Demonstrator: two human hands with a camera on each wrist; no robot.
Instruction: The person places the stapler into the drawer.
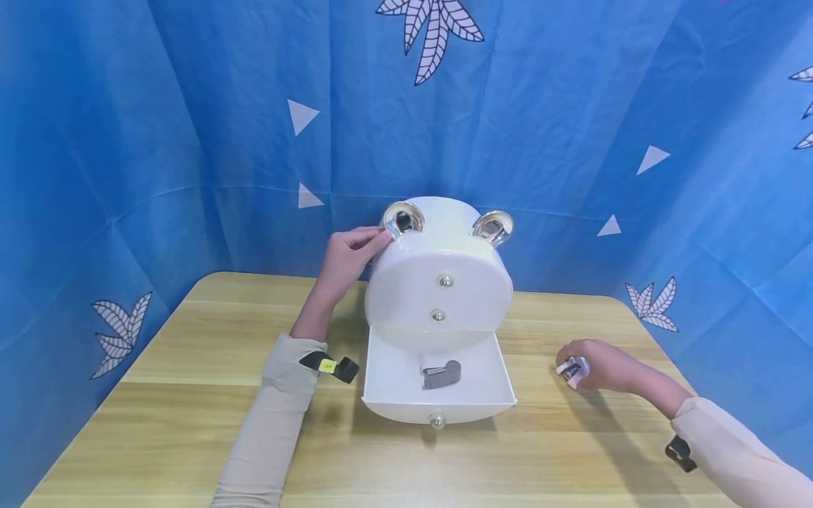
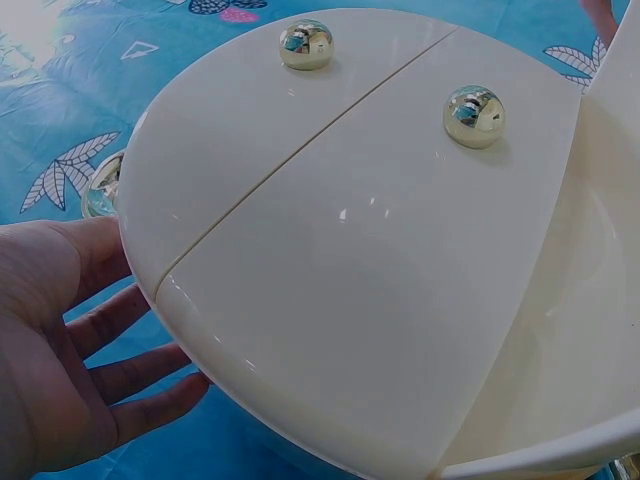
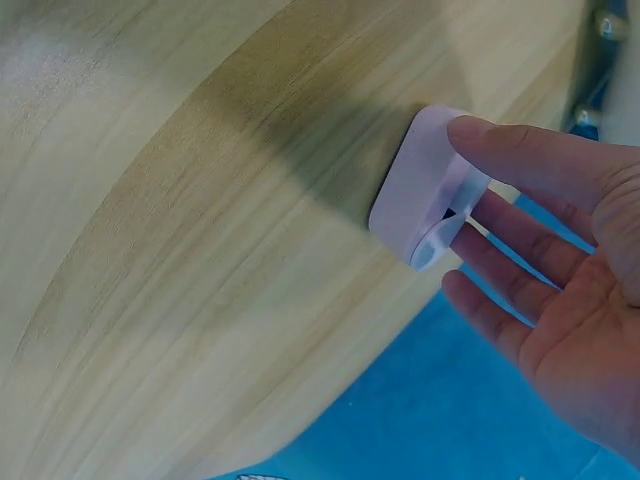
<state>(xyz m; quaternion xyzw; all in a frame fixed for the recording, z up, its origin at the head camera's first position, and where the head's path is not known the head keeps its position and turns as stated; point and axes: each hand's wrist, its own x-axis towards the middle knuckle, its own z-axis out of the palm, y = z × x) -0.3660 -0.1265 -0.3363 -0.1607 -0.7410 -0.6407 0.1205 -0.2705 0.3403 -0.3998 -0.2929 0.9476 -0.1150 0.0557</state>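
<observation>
A glossy white drawer box [image 1: 438, 293] with two shiny gold-rimmed ears stands on the table. Its bottom drawer [image 1: 394, 377] is pulled out, and inside lies a small grey stapler-like thing [image 1: 441, 375]. My left hand [image 1: 349, 257] rests at the box's left side, below the left ear [image 1: 403, 220]; in the left wrist view its fingers [image 2: 135, 370] are fairly straight along the edge. To the right of the drawer, my right hand [image 1: 597, 363] pinches a small pale pink rounded block [image 3: 420, 190] with a shiny metal part, between thumb and fingers, close over the table.
Round gold knobs [image 1: 445, 281] mark the two closed drawers, and another knob [image 1: 437, 421] sticks out at the open drawer's front. The wooden table [image 1: 190, 423] has rounded back corners. A blue patterned curtain [image 1: 254, 141] hangs behind it and at both sides.
</observation>
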